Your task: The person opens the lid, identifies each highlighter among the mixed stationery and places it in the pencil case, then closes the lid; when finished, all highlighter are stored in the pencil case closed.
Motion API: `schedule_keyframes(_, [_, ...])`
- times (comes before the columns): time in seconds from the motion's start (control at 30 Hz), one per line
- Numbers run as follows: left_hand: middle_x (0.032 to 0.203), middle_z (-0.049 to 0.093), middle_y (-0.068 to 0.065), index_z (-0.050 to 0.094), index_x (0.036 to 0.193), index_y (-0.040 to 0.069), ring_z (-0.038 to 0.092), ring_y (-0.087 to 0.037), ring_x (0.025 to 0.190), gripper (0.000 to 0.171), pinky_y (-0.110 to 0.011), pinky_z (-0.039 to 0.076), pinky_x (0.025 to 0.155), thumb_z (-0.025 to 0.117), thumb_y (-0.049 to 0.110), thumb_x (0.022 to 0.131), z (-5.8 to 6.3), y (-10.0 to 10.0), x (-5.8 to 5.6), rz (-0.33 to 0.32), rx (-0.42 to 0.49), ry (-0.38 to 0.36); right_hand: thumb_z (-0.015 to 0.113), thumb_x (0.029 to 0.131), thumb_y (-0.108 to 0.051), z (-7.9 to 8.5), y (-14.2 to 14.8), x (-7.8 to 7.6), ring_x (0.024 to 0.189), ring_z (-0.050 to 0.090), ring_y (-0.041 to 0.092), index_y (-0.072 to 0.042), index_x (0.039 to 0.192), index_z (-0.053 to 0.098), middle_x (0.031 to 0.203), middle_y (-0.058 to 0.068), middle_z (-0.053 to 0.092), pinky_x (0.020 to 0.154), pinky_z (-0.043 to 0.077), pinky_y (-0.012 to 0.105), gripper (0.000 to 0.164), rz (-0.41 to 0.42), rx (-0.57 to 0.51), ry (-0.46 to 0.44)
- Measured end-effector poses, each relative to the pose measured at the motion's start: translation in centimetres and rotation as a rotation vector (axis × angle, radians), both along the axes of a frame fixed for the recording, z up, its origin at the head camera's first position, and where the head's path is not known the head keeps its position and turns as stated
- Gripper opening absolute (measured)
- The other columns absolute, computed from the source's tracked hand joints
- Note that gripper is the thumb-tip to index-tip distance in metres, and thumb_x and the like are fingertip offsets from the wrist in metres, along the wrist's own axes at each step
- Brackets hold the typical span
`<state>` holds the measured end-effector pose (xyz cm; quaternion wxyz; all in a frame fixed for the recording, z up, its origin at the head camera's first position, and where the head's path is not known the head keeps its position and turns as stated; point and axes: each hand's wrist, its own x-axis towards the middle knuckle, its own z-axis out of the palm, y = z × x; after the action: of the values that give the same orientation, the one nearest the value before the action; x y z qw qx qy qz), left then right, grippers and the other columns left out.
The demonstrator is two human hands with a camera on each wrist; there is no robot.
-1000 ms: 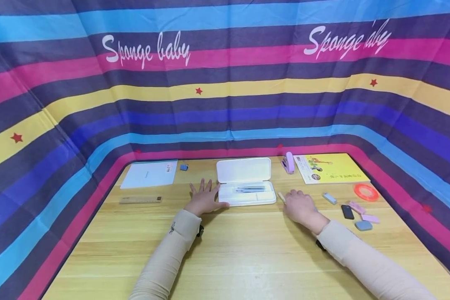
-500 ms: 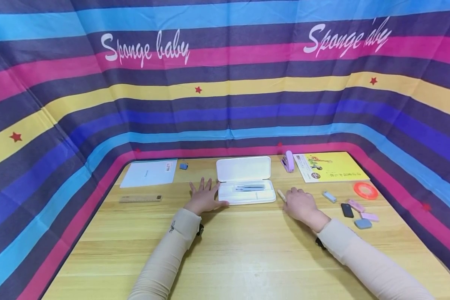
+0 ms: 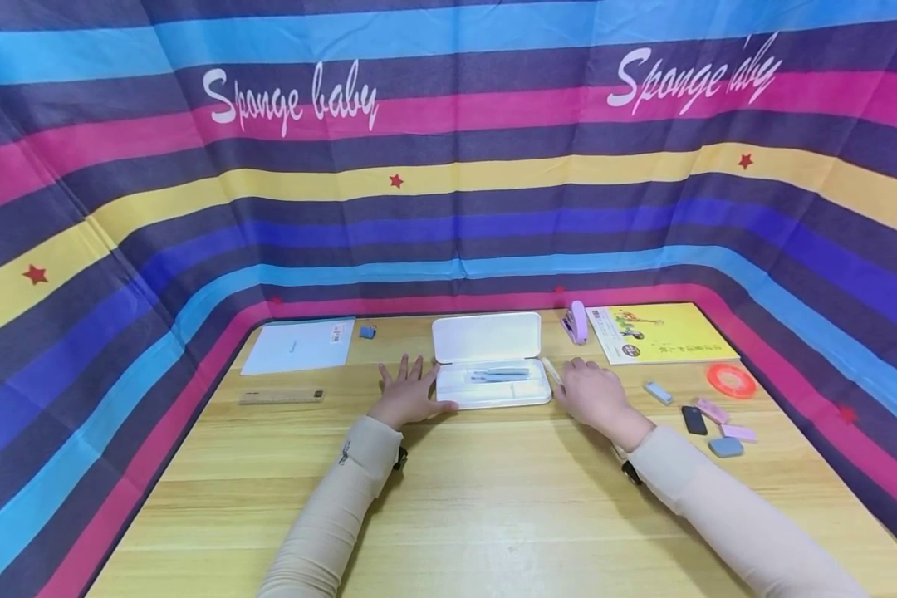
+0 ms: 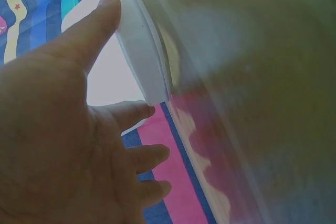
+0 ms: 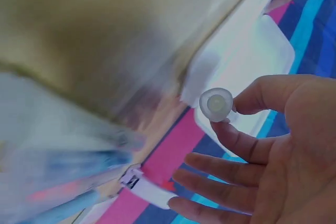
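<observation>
An open white pencil case (image 3: pixel 454 394) lies at the middle back, its lid leaning back and several slim pens (image 3: pixel 499 375) inside. My left hand (image 3: pixel 406 401) is at its left end, fingers spread; in the left wrist view the thumb (image 4: pixel 109 11) lies along the case's side. My right hand (image 3: pixel 592 397) pinches a whitish pen (image 3: pixel 551 370) between thumb and forefinger, right beside the case's right edge. The right wrist view shows the round, translucent end of the pen (image 5: pixel 216 104) toward the camera, the other fingers loosely extended.
A purple stapler (image 3: pixel 576 322) and a yellow book (image 3: pixel 661 334) stand back right. Nearer lie an orange ring (image 3: pixel 731 380), a small blue block (image 3: pixel 658 392), a black block (image 3: pixel 693 420) and pink blocks. Left are a white booklet (image 3: pixel 297 347), blue sharpener-like piece (image 3: pixel 368 331) and ruler (image 3: pixel 281 397).
My right hand has shifted a little left and away from me, bringing the pen up to the case's right edge. The left hand has stayed in place.
</observation>
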<state>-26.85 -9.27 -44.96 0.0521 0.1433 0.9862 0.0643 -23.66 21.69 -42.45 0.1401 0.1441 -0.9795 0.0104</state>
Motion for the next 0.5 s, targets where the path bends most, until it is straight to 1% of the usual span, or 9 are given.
schedule_keyframes(0.07, [0.143,0.01,-0.011,0.019,0.139,0.025,-0.007,-0.034,0.127,0.093,-0.062,-0.014,0.088,0.037,0.077,0.065,0.1,0.0,0.1,-0.003,0.003,0.003,0.055,0.076,-0.027,0.2,-0.6,-0.3,0.058,0.045,0.021,-0.007,0.07,0.052,0.067,0.004,0.047,0.044,0.038,0.036,0.02,0.018,-0.012,0.016])
schedule_keyframes(0.13, [0.143,0.01,-0.012,0.019,0.139,0.024,-0.006,-0.035,0.127,0.092,-0.062,-0.014,0.088,0.037,0.077,0.066,0.1,0.0,0.2,-0.006,0.005,0.003,0.054,0.076,-0.025,0.4,-1.2,-0.5,0.059,0.046,0.021,-0.008,0.073,0.054,0.068,0.004,0.048,0.045,0.039,0.036,0.017,0.034,-0.022,0.03])
schedule_keyframes(0.2, [0.143,0.011,-0.012,0.019,0.139,0.024,-0.005,-0.035,0.127,0.092,-0.062,-0.013,0.088,0.038,0.077,0.066,0.2,0.0,0.3,-0.008,0.007,0.003,0.053,0.076,-0.025,0.5,-1.9,-0.7,0.062,0.047,0.022,-0.006,0.077,0.055,0.071,0.005,0.049,0.047,0.04,0.038,0.018,0.053,-0.022,0.054])
schedule_keyframes(0.27, [0.143,0.011,-0.012,0.019,0.139,0.024,-0.005,-0.035,0.127,0.092,-0.062,-0.013,0.088,0.038,0.077,0.066,0.3,0.1,0.4,-0.008,0.003,0.002,0.053,0.076,-0.024,0.5,-2.6,-0.9,0.068,0.049,0.025,-0.005,0.079,0.056,0.075,0.007,0.051,0.05,0.041,0.039,0.02,0.077,-0.015,0.095])
schedule_keyframes(0.33, [0.143,0.011,-0.011,0.018,0.139,0.024,-0.005,-0.035,0.128,0.092,-0.062,-0.012,0.088,0.037,0.076,0.066,0.3,0.1,0.4,-0.009,-0.004,0.002,0.054,0.075,-0.025,0.4,-3.4,-1.2,0.075,0.051,0.027,-0.004,0.077,0.055,0.081,0.009,0.053,0.055,0.042,0.04,0.021,0.108,-0.006,0.147])
schedule_keyframes(0.5, [0.143,0.01,-0.011,0.018,0.139,0.025,-0.005,-0.035,0.128,0.091,-0.063,-0.012,0.088,0.036,0.077,0.067,0.3,0.1,0.3,-0.01,-0.015,0.008,0.055,0.073,-0.023,0.4,-5.2,-2.1,0.084,0.051,0.029,-0.004,0.073,0.053,0.091,0.013,0.055,0.06,0.043,0.042,0.019,0.224,0.02,0.259])
